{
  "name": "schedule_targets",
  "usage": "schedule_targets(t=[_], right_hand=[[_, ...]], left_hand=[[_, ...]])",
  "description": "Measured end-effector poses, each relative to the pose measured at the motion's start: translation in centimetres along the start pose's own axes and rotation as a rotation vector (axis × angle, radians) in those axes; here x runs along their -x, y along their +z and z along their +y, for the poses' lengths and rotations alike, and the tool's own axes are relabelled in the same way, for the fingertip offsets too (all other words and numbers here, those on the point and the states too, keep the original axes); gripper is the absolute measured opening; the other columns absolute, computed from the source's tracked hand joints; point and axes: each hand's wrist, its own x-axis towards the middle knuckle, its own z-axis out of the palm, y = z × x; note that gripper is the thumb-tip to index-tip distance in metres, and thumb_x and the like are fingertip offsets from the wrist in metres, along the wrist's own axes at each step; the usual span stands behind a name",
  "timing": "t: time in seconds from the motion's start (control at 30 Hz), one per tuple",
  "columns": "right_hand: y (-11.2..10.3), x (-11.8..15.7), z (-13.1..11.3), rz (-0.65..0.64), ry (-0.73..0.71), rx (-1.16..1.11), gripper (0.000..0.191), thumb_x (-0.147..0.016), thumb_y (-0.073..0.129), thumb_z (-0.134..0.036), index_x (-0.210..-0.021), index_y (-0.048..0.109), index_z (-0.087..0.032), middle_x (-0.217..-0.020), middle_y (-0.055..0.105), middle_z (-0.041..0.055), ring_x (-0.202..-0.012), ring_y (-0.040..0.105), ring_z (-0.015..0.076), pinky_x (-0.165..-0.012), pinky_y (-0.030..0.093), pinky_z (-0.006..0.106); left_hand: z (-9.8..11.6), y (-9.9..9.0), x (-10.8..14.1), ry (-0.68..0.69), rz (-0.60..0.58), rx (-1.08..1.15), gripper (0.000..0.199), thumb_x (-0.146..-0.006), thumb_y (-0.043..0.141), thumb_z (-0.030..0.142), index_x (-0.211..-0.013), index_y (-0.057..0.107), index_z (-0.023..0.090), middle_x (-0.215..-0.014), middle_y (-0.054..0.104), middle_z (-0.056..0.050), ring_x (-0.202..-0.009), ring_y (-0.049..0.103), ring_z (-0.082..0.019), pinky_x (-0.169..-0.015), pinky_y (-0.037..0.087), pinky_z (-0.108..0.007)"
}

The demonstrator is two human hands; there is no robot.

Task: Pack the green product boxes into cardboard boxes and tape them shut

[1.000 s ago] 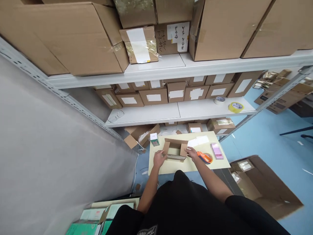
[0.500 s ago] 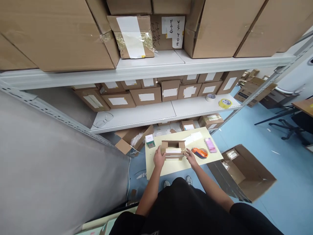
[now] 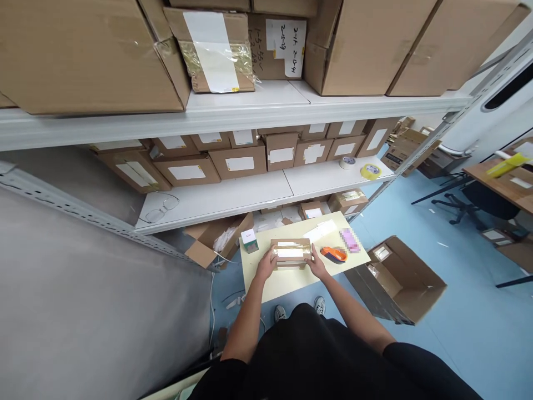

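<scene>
A small cardboard box with a white label and clear tape lies on the pale yellow board; its top is closed. My left hand grips the box's left end. At the right end, my right hand holds it with the fingers against the side. An orange and dark blue tool lies just right of my right hand. Behind it are white papers and a pink item, which is blurred. A small white and green box stands on the board's left side.
The metal shelf behind the board holds labelled boxes, glasses and tape rolls. A large open carton stands on the floor at the right. Another open carton sits at the left.
The box's opening has gone from view, and its top now looks closed between my hands. The whole view has shifted a little to the right.
</scene>
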Motion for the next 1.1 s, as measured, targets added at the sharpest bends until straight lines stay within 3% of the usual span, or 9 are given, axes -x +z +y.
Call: schedule_targets(t=[0.13, 0.27, 0.43, 0.63, 0.73, 0.97, 1.1], right_hand=[[-0.1, 0.0, -0.2, -0.015, -0.017, 0.201, 0.084, -0.088, 0.060, -0.033, -0.165, 0.028, -0.029, -0.141, 0.066, 0.0043, -0.106, 0.071, 0.0237, -0.103, 0.051, 0.038], [-0.1, 0.8, 0.6, -0.053, -0.006, 0.323, 0.083, -0.090, 0.062, -0.029, -0.165, 0.029, -0.028, -0.132, 0.071, 0.0052, -0.104, 0.072, 0.0240, -0.098, 0.053, 0.036], [0.3, 0.9, 1.1, -0.008, -0.040, 0.325, 0.082, -0.089, 0.063, -0.026, -0.164, 0.031, -0.032, -0.131, 0.073, 0.0032, -0.114, 0.070, 0.0254, -0.099, 0.054, 0.035], [-0.6, -2.3, -1.6, -0.023, -0.061, 0.325, 0.080, -0.086, 0.064, -0.022, -0.161, 0.039, -0.029, -0.134, 0.072, 0.0034, -0.116, 0.069, 0.0255, -0.104, 0.052, 0.036], [-1.0, -2.6, -2.0, -0.038, -0.072, 0.342, 0.080, -0.084, 0.066, -0.021, -0.160, 0.042, -0.029, -0.138, 0.070, 0.0034, -0.121, 0.067, 0.0265, -0.106, 0.050, 0.037], [-1.9, 1.3, 1.8, 0.003, -0.033, 0.361, 0.082, -0.082, 0.068, -0.022, -0.160, 0.042, -0.029, -0.131, 0.074, 0.0044, -0.118, 0.069, 0.0278, -0.105, 0.051, 0.038], [-2.7, 2.7, 3.6, 0.033, -0.048, 0.282, 0.082, -0.081, 0.067, -0.020, -0.159, 0.043, -0.031, -0.128, 0.075, 0.0030, -0.119, 0.070, 0.0269, -0.105, 0.052, 0.039]], left_hand=[[-0.7, 0.5, 2.3, -0.073, 0.026, -0.058, 0.066, -0.093, 0.067, 0.039, -0.156, 0.049, 0.028, -0.119, 0.075, -0.005, -0.113, 0.068, -0.025, -0.099, 0.049, -0.031], [-0.6, 0.4, 4.3, -0.141, -0.013, -0.215, 0.063, -0.099, 0.059, 0.039, -0.159, 0.046, 0.022, -0.098, 0.078, -0.009, -0.093, 0.072, -0.026, -0.087, 0.051, -0.030], [-0.5, 0.9, 4.2, -0.153, 0.008, -0.256, 0.062, -0.102, 0.053, 0.038, -0.161, 0.042, 0.022, -0.102, 0.079, -0.010, -0.098, 0.073, -0.028, -0.088, 0.052, -0.032], [0.5, 1.2, 1.3, -0.164, 0.047, -0.309, 0.059, -0.101, 0.054, 0.040, -0.158, 0.046, 0.026, -0.106, 0.079, -0.010, -0.101, 0.073, -0.030, -0.093, 0.054, -0.036], [0.4, 1.2, 1.3, -0.163, 0.052, -0.312, 0.059, -0.100, 0.057, 0.041, -0.157, 0.049, 0.025, -0.104, 0.079, -0.009, -0.101, 0.074, -0.030, -0.094, 0.054, -0.038], [-0.3, 2.8, 4.6, -0.149, 0.000, -0.319, 0.056, -0.101, 0.055, 0.039, -0.155, 0.051, 0.026, -0.112, 0.079, -0.010, -0.104, 0.074, -0.030, -0.091, 0.054, -0.036], [0.3, 3.9, 5.2, -0.132, -0.043, -0.334, 0.056, -0.101, 0.055, 0.038, -0.156, 0.050, 0.026, -0.100, 0.080, -0.008, -0.095, 0.075, -0.029, -0.086, 0.054, -0.034]])
